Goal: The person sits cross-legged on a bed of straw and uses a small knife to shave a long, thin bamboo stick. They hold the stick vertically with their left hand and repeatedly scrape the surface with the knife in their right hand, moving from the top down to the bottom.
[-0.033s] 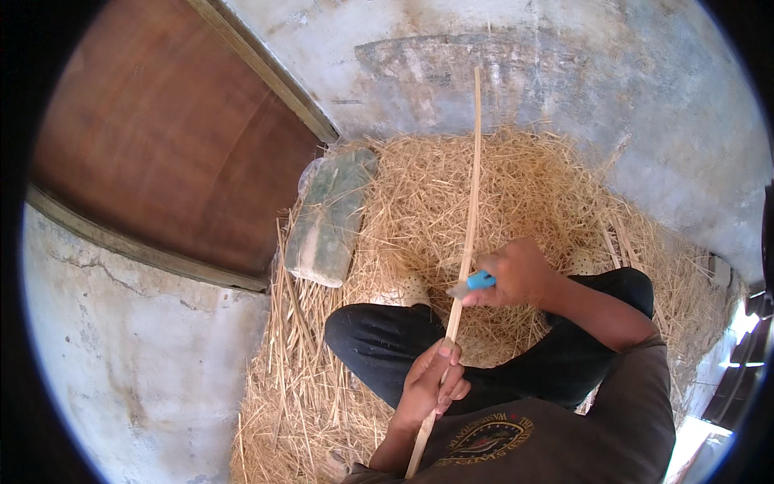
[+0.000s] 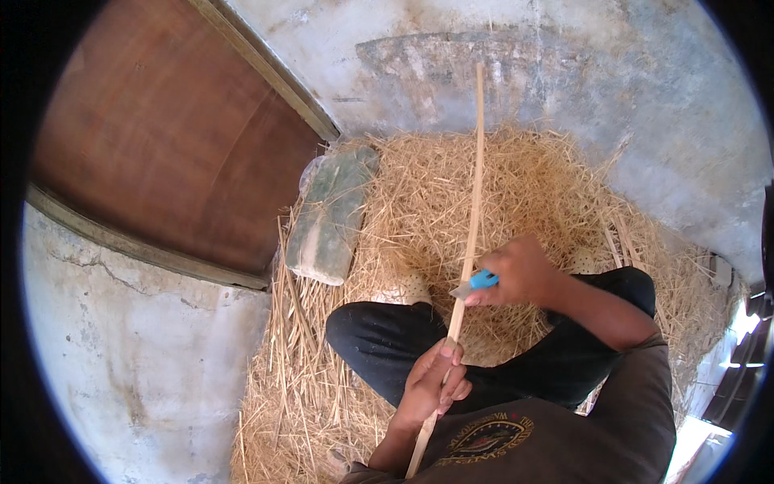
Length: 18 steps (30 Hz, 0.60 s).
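A long, pale strip of split bamboo or wood [image 2: 476, 185] runs from my lap away toward the far wall. Its lower part is gripped by my left hand [image 2: 435, 381], with the fingers wrapped round it in front of my body. Farther up, my right hand [image 2: 518, 273] is closed on a knife with a blue handle [image 2: 484, 279]. The short metal blade [image 2: 460, 291] lies across the strip, touching it. My right fingers partly hide the handle.
Straw-like shavings [image 2: 419, 194] cover the floor around my crossed legs [image 2: 387, 335]. A greenish rectangular block [image 2: 329, 218] lies to the left, beside a brown door panel [image 2: 177, 137]. A stained, pale wall [image 2: 613, 89] rises at the far side.
Almost nothing differs. The strip's far end has shifted very slightly to the right, and the right hand with the knife sits a touch farther right.
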{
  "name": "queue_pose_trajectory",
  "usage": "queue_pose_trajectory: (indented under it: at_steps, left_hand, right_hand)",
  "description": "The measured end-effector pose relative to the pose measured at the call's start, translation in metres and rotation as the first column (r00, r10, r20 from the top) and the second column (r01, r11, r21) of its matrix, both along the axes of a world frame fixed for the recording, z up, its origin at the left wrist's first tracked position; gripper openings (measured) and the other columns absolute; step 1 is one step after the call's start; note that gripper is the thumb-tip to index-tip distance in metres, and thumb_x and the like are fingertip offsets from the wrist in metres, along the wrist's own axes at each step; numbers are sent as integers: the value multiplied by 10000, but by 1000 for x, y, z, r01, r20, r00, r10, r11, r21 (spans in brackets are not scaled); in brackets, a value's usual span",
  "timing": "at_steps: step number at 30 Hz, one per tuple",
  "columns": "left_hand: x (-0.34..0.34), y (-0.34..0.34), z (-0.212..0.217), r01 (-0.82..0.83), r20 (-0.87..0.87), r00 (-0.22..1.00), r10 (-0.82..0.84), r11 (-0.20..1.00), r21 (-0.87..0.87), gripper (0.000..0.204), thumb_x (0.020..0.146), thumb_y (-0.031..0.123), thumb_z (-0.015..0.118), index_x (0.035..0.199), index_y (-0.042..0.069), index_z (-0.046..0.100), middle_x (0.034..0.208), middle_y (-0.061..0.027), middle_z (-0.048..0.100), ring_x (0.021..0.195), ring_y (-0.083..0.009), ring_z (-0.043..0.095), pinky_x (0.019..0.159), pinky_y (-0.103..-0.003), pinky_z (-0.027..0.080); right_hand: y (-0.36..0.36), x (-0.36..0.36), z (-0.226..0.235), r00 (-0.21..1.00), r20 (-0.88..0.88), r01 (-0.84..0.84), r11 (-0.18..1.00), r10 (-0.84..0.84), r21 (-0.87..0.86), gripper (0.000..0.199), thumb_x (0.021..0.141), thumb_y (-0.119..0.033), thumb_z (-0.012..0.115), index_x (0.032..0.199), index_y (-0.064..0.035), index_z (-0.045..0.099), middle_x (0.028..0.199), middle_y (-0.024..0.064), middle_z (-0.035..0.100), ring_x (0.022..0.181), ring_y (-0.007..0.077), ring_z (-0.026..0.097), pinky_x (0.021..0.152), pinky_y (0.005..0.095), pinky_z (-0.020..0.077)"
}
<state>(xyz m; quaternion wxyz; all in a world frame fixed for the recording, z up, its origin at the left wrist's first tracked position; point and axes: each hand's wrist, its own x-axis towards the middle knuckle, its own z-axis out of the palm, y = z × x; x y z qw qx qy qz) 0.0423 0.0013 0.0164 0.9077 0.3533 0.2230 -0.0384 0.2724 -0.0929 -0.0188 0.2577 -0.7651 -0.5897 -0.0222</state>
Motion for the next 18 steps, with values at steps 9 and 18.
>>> queue_pose_trajectory:
  at_steps: [9, 18]
  left_hand:
    - [-9, -11, 8, 110, 28, 994, -110, 994, 20, 284, 1046, 321, 289, 914, 95, 400, 488, 17, 304, 347, -85, 232, 449, -224, 266]
    - [-12, -10, 3, 242, -96, 970, -224, 839, 487, 283, 1044, 289, 323, 964, 58, 465, 509, 17, 389, 376, -47, 328, 374, -192, 275]
  right_hand:
    - [4, 135, -8, 841, -101, 526, 847, -532, -78, 720, 820, -752, 461, 648, -75, 639, 501, 33, 493, 434, 188, 475, 454, 348, 413]
    - [-39, 232, -7, 546, -224, 786, 586, -808, -198, 774, 872, -743, 349, 653, -44, 595, 565, 74, 527, 563, 203, 552, 580, 416, 469]
